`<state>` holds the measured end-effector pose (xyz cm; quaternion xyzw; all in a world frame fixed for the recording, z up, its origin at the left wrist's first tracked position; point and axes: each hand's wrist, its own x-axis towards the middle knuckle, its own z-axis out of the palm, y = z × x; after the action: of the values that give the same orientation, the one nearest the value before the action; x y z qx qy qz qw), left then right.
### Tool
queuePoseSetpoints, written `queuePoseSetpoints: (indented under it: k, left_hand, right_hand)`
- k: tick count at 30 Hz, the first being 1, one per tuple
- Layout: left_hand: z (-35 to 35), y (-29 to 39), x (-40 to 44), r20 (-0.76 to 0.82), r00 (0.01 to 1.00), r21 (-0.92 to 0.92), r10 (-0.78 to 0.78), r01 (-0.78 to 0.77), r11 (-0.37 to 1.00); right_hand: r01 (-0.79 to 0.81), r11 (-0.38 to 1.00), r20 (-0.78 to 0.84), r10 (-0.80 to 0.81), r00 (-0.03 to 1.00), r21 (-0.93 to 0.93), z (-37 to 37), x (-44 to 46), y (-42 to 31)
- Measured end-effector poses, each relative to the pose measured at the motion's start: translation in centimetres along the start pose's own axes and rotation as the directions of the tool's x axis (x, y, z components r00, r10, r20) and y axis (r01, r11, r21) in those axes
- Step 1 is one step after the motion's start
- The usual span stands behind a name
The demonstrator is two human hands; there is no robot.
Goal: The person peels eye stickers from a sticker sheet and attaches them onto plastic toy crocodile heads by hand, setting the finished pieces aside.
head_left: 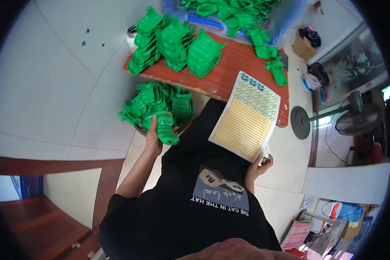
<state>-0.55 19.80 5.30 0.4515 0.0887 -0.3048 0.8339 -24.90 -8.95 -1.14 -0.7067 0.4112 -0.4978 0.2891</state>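
My left hand (154, 138) is closed around a green plastic animal-face piece (166, 130) with blue-and-white eyes on it and a rounded snout toward me. Just beyond it, a container heaped with similar green pieces (149, 104) stands beside the table edge. My right hand (260, 168) pinches the lower corner of a sticker sheet (245, 123). A few dark blue eye stickers (251, 81) line its far edge; below them are rows of round outlines and yellowish stripes. The sheet's far part overlaps the table, and a smaller patterned bit (266, 151) shows by my fingers.
Several stacks of green pieces (174, 43) stand on the red-brown table (234, 58), and loose ones (276, 73) lie at its right. Behind is a blue-edged container (203, 19) full of them. A standing fan (355, 115) is to the right, a white wall (52, 78) to the left.
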Motion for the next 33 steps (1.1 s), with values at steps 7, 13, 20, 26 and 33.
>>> queuePoseSetpoints:
  k: [7, 13, 20, 26, 33]
  left_hand:
    - [-6.7, -1.4, 0.5, -0.309, 0.82, 0.347, 0.482, -0.375, 0.859]
    - [-9.1, 4.0, 4.9, -0.062, 0.397, 0.882, 0.916, -0.409, 0.236]
    - [-11.5, 6.5, 12.7, -0.251, 0.498, 0.96, 0.83, 0.017, 0.28]
    - [-14.0, 4.5, 15.7, -0.227, 0.509, 0.973, 0.83, 0.145, 0.178]
    - [-12.5, 1.5, 11.8, 0.01, 0.491, 0.933, 0.871, -0.318, 0.169]
  right_hand:
    - [-0.119, 0.96, -0.014, 0.127, 0.992, 0.252, 1.1, -1.2, 1.7]
    - [-0.148, 0.927, 0.022, 0.149, 0.989, 0.344, 1.4, -1.1, 3.5]
    - [-0.154, 0.936, 0.024, 0.154, 0.988, 0.316, 1.1, -1.1, 3.5]
    - [-0.147, 0.942, 0.019, 0.148, 0.989, 0.302, 1.2, -1.1, 3.2]
    - [-0.125, 0.984, -0.08, 0.136, 0.987, 0.123, 0.7, -0.1, 2.4]
